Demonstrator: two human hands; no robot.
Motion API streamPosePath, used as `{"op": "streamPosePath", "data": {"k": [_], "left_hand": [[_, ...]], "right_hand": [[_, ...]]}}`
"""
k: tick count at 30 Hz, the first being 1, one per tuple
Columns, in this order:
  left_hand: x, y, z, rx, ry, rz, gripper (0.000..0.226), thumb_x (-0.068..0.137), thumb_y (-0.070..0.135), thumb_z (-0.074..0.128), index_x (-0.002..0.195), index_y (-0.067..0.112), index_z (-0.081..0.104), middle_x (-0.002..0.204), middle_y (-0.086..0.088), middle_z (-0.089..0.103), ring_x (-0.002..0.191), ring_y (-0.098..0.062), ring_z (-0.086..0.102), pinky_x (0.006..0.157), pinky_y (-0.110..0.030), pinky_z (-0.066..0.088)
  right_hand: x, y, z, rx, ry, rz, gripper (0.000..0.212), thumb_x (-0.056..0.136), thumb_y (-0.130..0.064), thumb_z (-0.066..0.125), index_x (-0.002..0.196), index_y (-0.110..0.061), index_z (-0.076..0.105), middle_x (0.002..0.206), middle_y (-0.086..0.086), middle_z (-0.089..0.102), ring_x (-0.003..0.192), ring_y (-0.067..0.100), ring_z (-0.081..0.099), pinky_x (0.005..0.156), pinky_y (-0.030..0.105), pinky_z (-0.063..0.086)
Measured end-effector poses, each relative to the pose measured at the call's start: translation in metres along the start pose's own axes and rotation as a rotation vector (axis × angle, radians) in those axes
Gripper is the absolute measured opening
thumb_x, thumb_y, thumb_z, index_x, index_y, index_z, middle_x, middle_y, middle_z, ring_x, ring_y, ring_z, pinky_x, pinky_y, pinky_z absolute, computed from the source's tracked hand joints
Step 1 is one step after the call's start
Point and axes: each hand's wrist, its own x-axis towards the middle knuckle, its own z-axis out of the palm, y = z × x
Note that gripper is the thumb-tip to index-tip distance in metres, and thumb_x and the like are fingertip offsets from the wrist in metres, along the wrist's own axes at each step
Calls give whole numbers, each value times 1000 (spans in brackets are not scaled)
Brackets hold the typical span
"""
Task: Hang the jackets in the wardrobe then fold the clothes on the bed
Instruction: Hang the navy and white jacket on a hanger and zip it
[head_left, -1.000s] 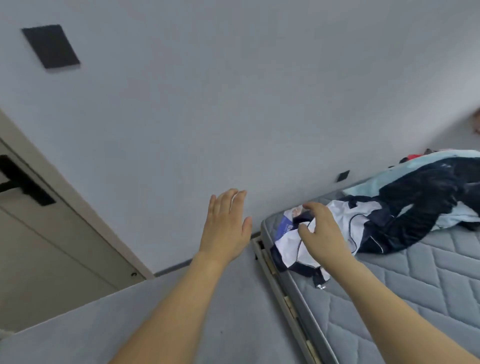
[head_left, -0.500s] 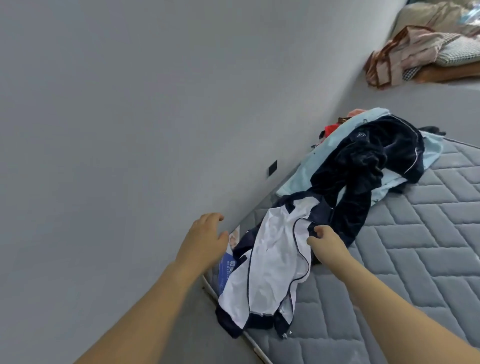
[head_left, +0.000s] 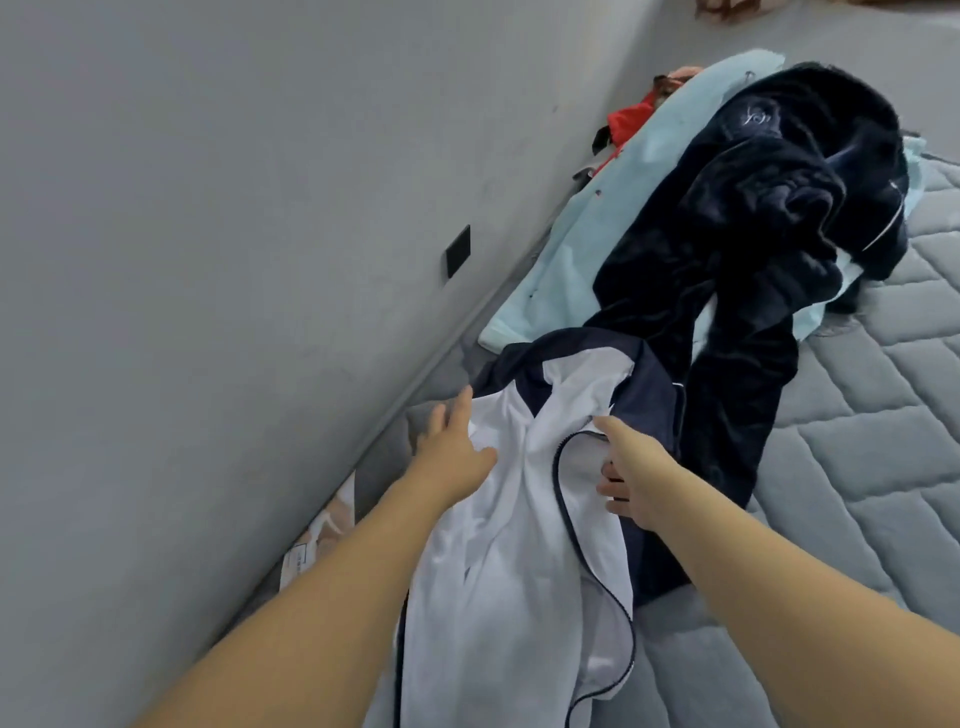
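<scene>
White jacket (head_left: 498, 587), navy trim, zip open

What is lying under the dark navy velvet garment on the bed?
Under the dark navy garment lies a light blue cloth, spread on the grey mattress. The blue cloth's middle is covered, so anything more beneath cannot be seen.

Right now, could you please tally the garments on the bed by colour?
White and navy: 1, the jacket under both hands
Dark navy: 1, the fleece
Light blue: 1, the garment beneath the fleece
Red: 1, the piece by the wall, mostly hidden
Total: 4 visible; more could lie underneath.
</scene>
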Motion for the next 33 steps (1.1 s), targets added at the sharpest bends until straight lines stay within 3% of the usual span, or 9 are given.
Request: {"op": "streamPosePath", "data": {"k": [2,5,7,10,17,22,27,30,33], "left_hand": [[17,-14,20,159,15,-7,82,92,38,55,154,35,2,158,-2,13,141,-33,18,111,-44,28],[26,-31,37,405,212,58,36,93,34,52,127,25,44,135,-3,41,122,-29,35,99,-38,37],[26,-36,39,343,247,107,6,91,23,50,96,23,46,113,0,51,107,-26,42,84,-34,38],[23,-44,32,53,131,69,20,80,14,51,72,21,34,79,5,45,71,-17,42,60,-29,31],[-18,-49,-4,-307,154,-75,20,89,35,57,81,25,42,71,11,45,59,-9,41,57,-25,31],[-109,-25,-56,-637,144,-42,23,81,34,54,76,12,50,73,-2,48,70,-17,45,68,-33,34],[-281,-9,-126,-1484,303,-23,41,63,17,61,100,0,66,101,-19,62,92,-30,59,82,-38,48],[-395,0,-148,-1673,359,56,55,70,19,60,118,-6,64,118,-26,63,107,-38,60,104,-48,43],[-498,2,-155,-1764,433,137,46,85,24,53,120,-2,66,118,-24,65,106,-36,64,95,-47,51]], "right_hand": [[28,-6,7,127,54,49,52,84,-59,60,111,-15,54,86,5,48,70,24,52,67,37,45],[54,-13,17,211,117,111,51,83,-59,64,109,-17,52,88,4,52,71,24,52,65,37,45],[58,-12,21,237,124,99,40,90,-43,63,115,-13,53,79,4,48,69,21,49,56,30,39],[62,-1,26,246,179,-43,41,92,-14,55,130,1,51,73,3,43,64,19,45,63,33,44],[-18,15,64,296,295,-376,30,92,-9,46,118,-18,57,98,0,60,86,19,54,75,31,41],[-106,7,66,279,113,-601,24,85,-8,41,69,-26,46,59,-17,42,52,3,34,52,21,33],[-245,1,56,197,-153,-736,17,85,-9,50,74,-20,45,59,-11,37,51,5,30,49,21,31],[-341,13,57,129,-320,-874,15,87,-6,53,78,-18,51,58,-16,42,51,1,35,51,15,35],[-431,36,66,50,-451,-1030,12,89,-11,50,79,-18,51,63,-13,42,56,4,36,54,19,37]]}}
